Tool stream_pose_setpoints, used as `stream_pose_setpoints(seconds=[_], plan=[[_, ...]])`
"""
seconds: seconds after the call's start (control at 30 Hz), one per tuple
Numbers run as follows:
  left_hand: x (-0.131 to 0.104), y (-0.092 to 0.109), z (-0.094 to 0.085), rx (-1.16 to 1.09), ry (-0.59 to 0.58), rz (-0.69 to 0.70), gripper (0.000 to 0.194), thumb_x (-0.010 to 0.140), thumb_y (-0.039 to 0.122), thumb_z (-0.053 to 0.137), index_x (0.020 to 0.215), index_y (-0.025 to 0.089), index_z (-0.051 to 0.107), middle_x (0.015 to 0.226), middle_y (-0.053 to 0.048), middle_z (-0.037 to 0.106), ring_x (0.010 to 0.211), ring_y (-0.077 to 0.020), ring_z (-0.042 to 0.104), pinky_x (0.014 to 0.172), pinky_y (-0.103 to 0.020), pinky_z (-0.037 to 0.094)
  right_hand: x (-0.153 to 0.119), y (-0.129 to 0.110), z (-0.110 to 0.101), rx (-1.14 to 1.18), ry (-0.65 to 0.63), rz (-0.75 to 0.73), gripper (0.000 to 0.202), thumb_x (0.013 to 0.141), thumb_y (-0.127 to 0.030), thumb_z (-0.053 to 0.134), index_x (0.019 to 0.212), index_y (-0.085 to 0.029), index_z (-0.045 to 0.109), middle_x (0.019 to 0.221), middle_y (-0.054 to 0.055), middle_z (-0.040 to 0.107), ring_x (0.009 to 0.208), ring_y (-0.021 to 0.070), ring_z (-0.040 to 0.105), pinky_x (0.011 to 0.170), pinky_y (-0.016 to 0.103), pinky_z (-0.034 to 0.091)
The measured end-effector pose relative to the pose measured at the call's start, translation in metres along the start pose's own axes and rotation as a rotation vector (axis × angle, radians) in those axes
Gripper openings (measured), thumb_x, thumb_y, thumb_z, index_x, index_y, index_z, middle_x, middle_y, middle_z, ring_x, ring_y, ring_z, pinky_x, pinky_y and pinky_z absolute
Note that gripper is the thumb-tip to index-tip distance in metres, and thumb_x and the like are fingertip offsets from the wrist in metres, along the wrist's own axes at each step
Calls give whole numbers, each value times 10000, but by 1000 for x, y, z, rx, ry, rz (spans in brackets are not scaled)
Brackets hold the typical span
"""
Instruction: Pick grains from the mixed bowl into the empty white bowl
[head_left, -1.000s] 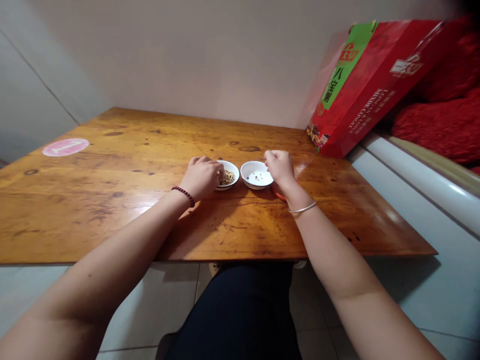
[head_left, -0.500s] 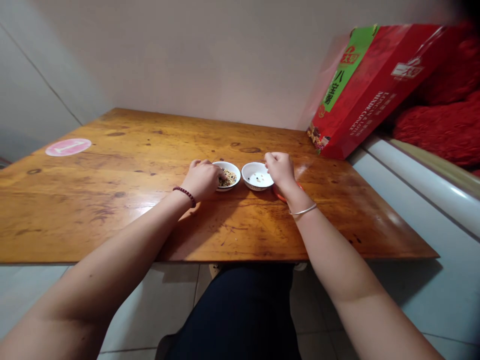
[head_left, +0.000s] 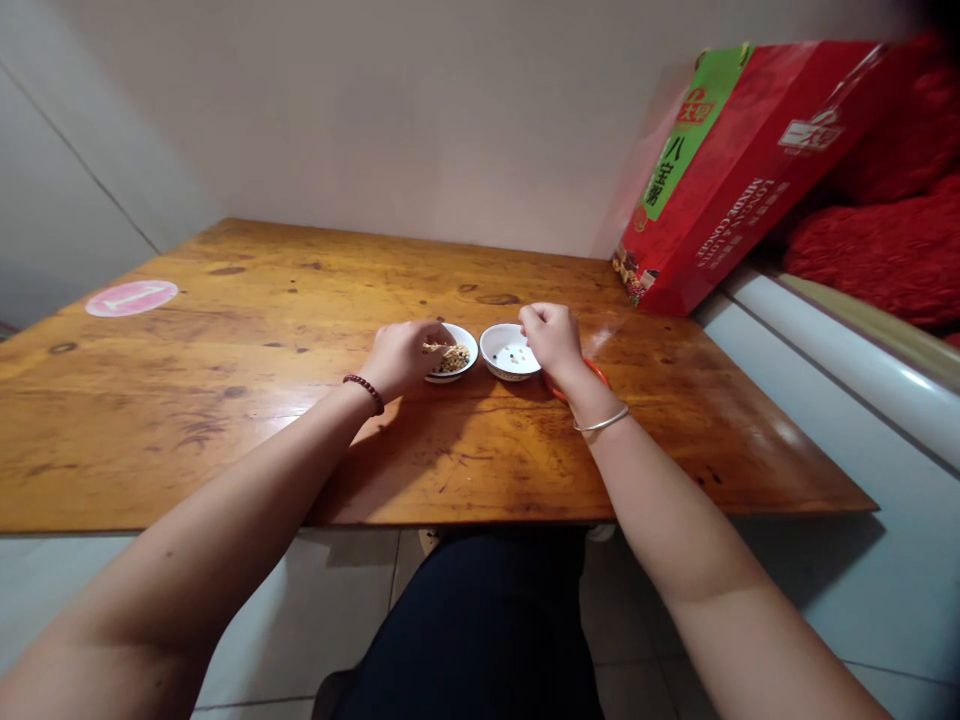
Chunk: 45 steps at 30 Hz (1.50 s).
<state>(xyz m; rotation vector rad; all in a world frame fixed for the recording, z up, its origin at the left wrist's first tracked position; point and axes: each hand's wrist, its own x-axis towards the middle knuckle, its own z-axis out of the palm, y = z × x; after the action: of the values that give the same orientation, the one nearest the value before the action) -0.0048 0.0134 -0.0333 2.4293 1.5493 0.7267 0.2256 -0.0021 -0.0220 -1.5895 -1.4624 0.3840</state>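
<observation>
Two small white bowls stand side by side on the wooden table (head_left: pixel 300 400). The left bowl (head_left: pixel 471 352) holds a heap of mixed beans and grains (head_left: pixel 452 360). My left hand (head_left: pixel 401 355) reaches over its left side, fingers curled round some of these pale grains. Only several scattered beans and grains lie in the right bowl (head_left: pixel 491 345), mostly against its white bottom. Just above that bowl's right edge, my right hand (head_left: pixel 553 335) is closed; whatever its fingers hold is hidden. An orange rim (head_left: pixel 600 376) shows behind my right wrist, otherwise covered.
A large red box (head_left: pixel 757 180) with a green panel leans at the back right. Beside it, red textured cloth (head_left: pixel 877 260) rests on a pale cabinet (head_left: pixel 825 370). A pink oval sticker (head_left: pixel 132 298) marks the table's left side. A plain wall (head_left: pixel 420 120) rises behind.
My left fingers have lifted a little from the heap, and pale grains now show between them. My right hand stays closed in nearly the same spot. The view has shifted slightly.
</observation>
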Motion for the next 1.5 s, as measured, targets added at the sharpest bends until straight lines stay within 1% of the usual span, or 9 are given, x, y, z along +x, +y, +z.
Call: stream_pose_setpoints(seconds=[0.13, 0.3, 0.5, 0.63, 0.73, 0.9, 1.13, 1.3, 1.5], plan=[[-1, 1, 1, -24, 32, 22, 190, 835, 255, 620, 955, 253, 768, 960, -27, 785, 931, -239, 721, 858, -325, 514, -2, -2, 0, 36, -30, -44, 295, 819, -298, 489, 538, -212, 513, 508, -27, 492, 564, 127, 471, 577, 266, 309], [-1, -2, 4, -165, 95, 59, 171, 858, 358, 651, 940, 236, 739, 921, -31, 781, 872, -214, 728, 790, -303, 520, -3, -2, 4, 149, -122, -156, 296, 810, -314, 495, 533, -209, 506, 513, -31, 499, 562, 116, 468, 572, 254, 301], [-1, 0, 4, -202, 113, 31, 156, 853, 348, 678, 927, 232, 751, 921, -38, 784, 869, -217, 726, 808, -306, 528, -8, -4, 7, 196, -198, -240, 313, 828, -356, 491, 550, -212, 490, 531, -31, 482, 572, 111, 439, 569, 247, 291], [-1, 2, 3, -179, 135, 60, 163, 885, 341, 661, 940, 245, 780, 959, -28, 793, 897, -222, 727, 845, -320, 519, -9, -4, 9, 164, -220, -238, 302, 825, -348, 477, 556, -210, 489, 534, -32, 473, 574, 108, 431, 573, 251, 280], [-1, 4, 1, -162, 136, 57, 148, 878, 325, 678, 938, 245, 788, 975, -25, 796, 911, -227, 729, 849, -325, 512, -9, -3, 12, 155, -223, -259, 303, 818, -351, 479, 549, -212, 472, 528, -31, 459, 563, 107, 414, 568, 264, 268], [-2, 7, 0, -225, 152, 58, 126, 840, 328, 740, 905, 228, 782, 903, -24, 794, 851, -207, 734, 815, -301, 513, -9, -2, 14, 205, -214, -303, 309, 801, -373, 488, 537, -219, 444, 527, -29, 433, 561, 111, 404, 566, 279, 263], [-2, 4, 2, -228, 160, 72, 137, 829, 356, 761, 892, 236, 782, 887, -16, 791, 839, -200, 730, 791, -300, 502, -10, -3, 13, 241, -214, -327, 316, 811, -393, 496, 550, -215, 474, 538, -27, 452, 564, 113, 421, 572, 283, 281], [-2, 1, 5, -235, 179, 116, 161, 833, 380, 756, 907, 237, 770, 898, -6, 788, 833, -186, 725, 775, -287, 497, -12, -2, 14, 209, -228, -320, 317, 830, -394, 507, 573, -209, 492, 548, -28, 475, 576, 113, 431, 579, 282, 294], [-2, 4, 3, -228, 164, 110, 151, 831, 358, 755, 912, 231, 764, 892, -11, 786, 854, -194, 726, 778, -296, 497, -12, -1, 15, 143, -216, -340, 310, 830, -377, 522, 574, -205, 503, 554, -32, 485, 572, 110, 438, 574, 283, 296]])
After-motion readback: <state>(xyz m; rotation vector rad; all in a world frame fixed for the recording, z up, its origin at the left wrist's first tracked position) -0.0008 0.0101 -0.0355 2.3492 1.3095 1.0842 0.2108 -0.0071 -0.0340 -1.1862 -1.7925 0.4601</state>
